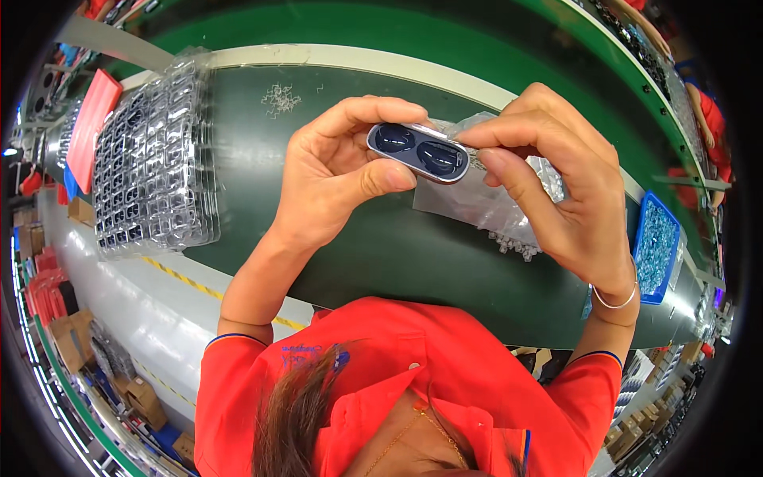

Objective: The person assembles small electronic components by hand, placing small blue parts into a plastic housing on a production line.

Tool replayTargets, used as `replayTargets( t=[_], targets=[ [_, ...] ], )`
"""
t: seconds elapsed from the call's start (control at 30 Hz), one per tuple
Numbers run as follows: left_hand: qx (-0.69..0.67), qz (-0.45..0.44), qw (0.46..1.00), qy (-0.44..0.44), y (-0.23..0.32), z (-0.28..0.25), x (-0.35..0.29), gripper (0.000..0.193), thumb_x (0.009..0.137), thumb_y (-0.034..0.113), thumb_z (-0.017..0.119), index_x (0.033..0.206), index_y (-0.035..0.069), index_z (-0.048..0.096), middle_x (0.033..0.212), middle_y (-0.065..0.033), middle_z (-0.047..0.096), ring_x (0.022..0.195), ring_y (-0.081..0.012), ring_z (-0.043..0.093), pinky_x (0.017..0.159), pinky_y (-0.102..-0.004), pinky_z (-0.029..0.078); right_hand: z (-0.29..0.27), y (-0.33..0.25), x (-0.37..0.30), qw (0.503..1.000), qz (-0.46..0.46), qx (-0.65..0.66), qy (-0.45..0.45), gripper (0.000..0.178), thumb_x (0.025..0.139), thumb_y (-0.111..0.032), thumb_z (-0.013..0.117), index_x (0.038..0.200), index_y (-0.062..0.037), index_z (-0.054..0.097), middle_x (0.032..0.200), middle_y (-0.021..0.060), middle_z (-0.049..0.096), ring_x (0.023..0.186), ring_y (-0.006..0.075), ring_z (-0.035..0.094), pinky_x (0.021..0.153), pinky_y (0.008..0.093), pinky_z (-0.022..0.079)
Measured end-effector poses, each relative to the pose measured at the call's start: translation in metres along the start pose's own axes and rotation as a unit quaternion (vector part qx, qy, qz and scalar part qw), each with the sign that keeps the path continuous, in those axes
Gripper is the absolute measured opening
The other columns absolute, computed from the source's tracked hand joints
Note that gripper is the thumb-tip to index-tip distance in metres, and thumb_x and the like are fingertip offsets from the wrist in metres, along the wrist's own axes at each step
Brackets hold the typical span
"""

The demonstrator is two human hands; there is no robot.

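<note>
My left hand (322,171) grips a small oval case (417,153), with fingers along its far side and the thumb along its near side. The case looks like an earbud charging case, with a pale rim and two glossy dark-blue hollows facing up. At its right end, the thumb and forefinger of my right hand (568,179) are pinched close together. Whatever they hold is too small to make out. Beneath the hands lies a clear plastic bag (465,203) on the dark green work surface (334,266), with small clear parts (515,248) at its near edge.
Stacked clear blister trays (151,159) with dark pieces stand at the left, beside a coral-red panel (94,119). Thin bent wire-like pieces (282,99) lie loose behind my left hand. A blue bin (678,246) of small bluish clear parts sits at the right. A green belt (358,24) runs beyond.
</note>
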State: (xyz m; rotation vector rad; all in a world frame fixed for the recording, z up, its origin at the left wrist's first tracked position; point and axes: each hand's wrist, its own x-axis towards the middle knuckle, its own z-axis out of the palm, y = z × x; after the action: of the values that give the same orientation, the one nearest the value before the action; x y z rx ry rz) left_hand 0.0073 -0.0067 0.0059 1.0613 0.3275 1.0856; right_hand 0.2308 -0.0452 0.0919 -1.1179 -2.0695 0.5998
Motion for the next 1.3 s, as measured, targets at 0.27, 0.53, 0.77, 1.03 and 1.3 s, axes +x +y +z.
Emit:
replayTargets(
  t=[0.27, 0.53, 0.77, 1.03, 1.3],
  targets=[
    [-0.004, 0.005, 1.000, 0.000, 0.002, -0.006, -0.001, 0.045, 0.081, -0.003, 0.078, 0.122, -0.004, 0.061, 0.116, -0.0145, 0.066, 0.106, -0.0193, 0.066, 0.090, -0.0317, 0.056, 0.003, -0.003, 0.006, 1.000, 0.002, 0.011, 0.000, 0.021, 0.081, 0.012, 0.066, 0.099, 0.0024, 0.071, 0.080, 0.0088, 0.060, 0.071, 0.0160, 0.058, 0.062, 0.0282, 0.047],
    [0.220, 0.083, 0.972, -0.032, 0.008, -0.006, -0.004, 0.050, 0.074, -0.004, 0.083, 0.119, -0.004, 0.063, 0.114, -0.0157, 0.067, 0.104, -0.0203, 0.067, 0.091, -0.0332, 0.056, 0.001, -0.007, 0.004, 0.992, 0.082, 0.081, -0.051, 0.016, 0.082, 0.011, 0.068, 0.096, 0.0049, 0.071, 0.080, 0.0083, 0.059, 0.070, 0.0142, 0.061, 0.061, 0.0255, 0.051],
    [0.103, -0.029, 0.993, -0.043, 0.001, -0.002, -0.008, 0.049, 0.073, -0.003, 0.084, 0.117, -0.004, 0.064, 0.112, -0.0141, 0.069, 0.105, -0.0196, 0.067, 0.093, -0.0328, 0.054, 0.006, 0.026, -0.003, 0.927, 0.162, 0.325, -0.097, 0.010, 0.082, 0.008, 0.072, 0.092, 0.0077, 0.069, 0.082, 0.0078, 0.059, 0.071, 0.0130, 0.062, 0.058, 0.0238, 0.057],
    [0.174, 0.006, 0.982, -0.072, -0.011, -0.003, -0.010, 0.053, 0.068, -0.006, 0.086, 0.115, -0.006, 0.060, 0.102, -0.0126, 0.065, 0.101, -0.0223, 0.069, 0.089, -0.0342, 0.057, 0.018, 0.032, -0.012, 0.931, 0.173, 0.306, -0.097, 0.010, 0.080, 0.008, 0.073, 0.090, 0.0079, 0.069, 0.083, 0.0086, 0.060, 0.072, 0.0128, 0.062, 0.057, 0.0240, 0.056],
    [0.230, 0.029, 0.969, -0.082, -0.003, -0.007, 0.002, 0.053, 0.071, -0.006, 0.085, 0.118, -0.007, 0.060, 0.107, -0.0140, 0.066, 0.100, -0.0203, 0.068, 0.090, -0.0323, 0.055, 0.008, 0.031, -0.005, 0.948, 0.155, 0.266, -0.085, 0.011, 0.086, 0.003, 0.069, 0.096, 0.0067, 0.068, 0.083, 0.0102, 0.062, 0.075, 0.0159, 0.063, 0.064, 0.0281, 0.056]
  ],
)
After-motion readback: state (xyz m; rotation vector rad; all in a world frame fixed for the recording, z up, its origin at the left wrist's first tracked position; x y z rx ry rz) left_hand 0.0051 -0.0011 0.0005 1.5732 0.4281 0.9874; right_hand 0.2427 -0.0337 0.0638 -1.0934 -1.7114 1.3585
